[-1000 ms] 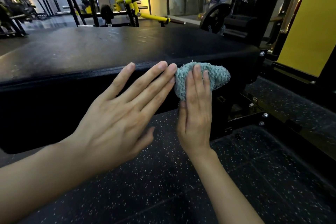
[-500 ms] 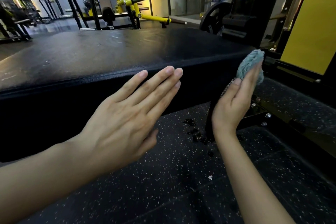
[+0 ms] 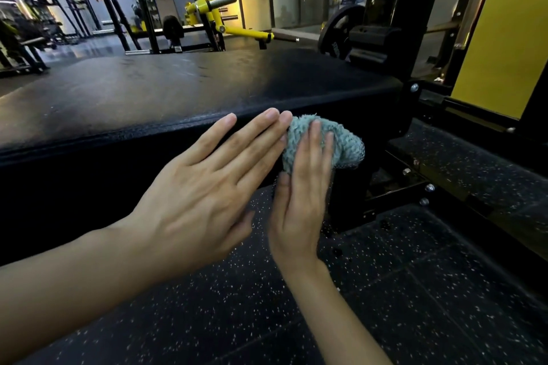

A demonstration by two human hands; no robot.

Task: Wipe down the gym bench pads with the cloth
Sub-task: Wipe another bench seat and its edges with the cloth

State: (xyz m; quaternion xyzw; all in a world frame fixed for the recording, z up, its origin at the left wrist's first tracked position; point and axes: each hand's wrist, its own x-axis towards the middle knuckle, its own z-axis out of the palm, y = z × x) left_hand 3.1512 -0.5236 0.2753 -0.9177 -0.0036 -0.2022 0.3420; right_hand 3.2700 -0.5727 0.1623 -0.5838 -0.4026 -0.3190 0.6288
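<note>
The right hand (image 3: 299, 201) lies flat, fingers straight and together, pressing the bunched teal cloth (image 3: 341, 142) against the front side of the black pad (image 3: 178, 92), just below its top edge and near its right end. The cloth sticks out past the fingertips to the right. The left hand (image 3: 207, 187) is open too, fingers straight, laid on the same side face just left of the cloth, its fingertips touching the cloth's edge. Below is speckled black floor (image 3: 415, 290). Behind the pad stand a yellow machine (image 3: 207, 6) and a weight plate (image 3: 338, 29).
</note>
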